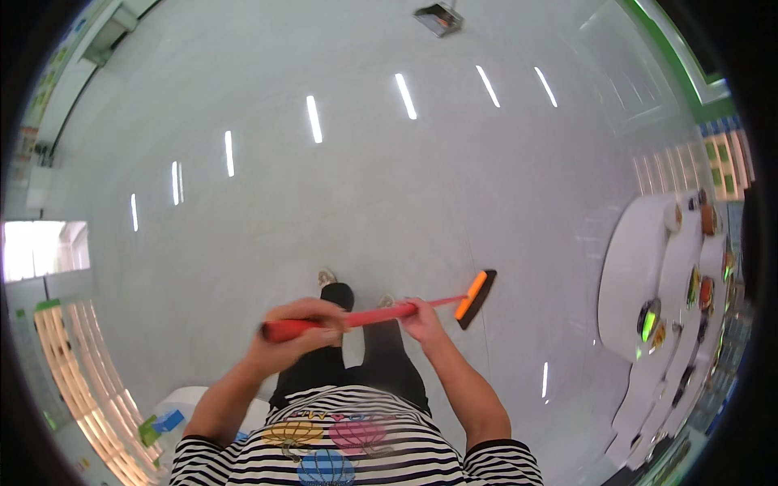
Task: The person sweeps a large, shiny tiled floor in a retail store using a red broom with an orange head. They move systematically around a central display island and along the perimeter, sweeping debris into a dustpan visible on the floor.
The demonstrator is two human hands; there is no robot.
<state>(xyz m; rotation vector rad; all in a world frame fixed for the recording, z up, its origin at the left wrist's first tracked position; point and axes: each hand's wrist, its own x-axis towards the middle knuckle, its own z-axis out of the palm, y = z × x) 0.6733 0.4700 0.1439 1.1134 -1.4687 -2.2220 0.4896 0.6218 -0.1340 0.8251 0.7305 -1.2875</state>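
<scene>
A broom with a red handle [377, 315] slants across in front of my legs. My left hand [304, 331] wraps around the handle near its top end. Farther down the shaft, my right hand [420, 325] grips it too. The orange broom head [471, 296], with dark bristles [480, 304], is at the floor to the right of my feet. Smooth grey floor [389, 200] spreads out ahead of me. At the far edge of the view lies a dustpan [440, 19] with a small orange-brown bit in it.
White tiered display tables [632, 273] with bowls and plates stand on the right. A white rounded surface [182, 398] with a blue box [168, 420] is at lower left. White cabinets [67, 103] line the upper left. Ceiling lights reflect on the floor.
</scene>
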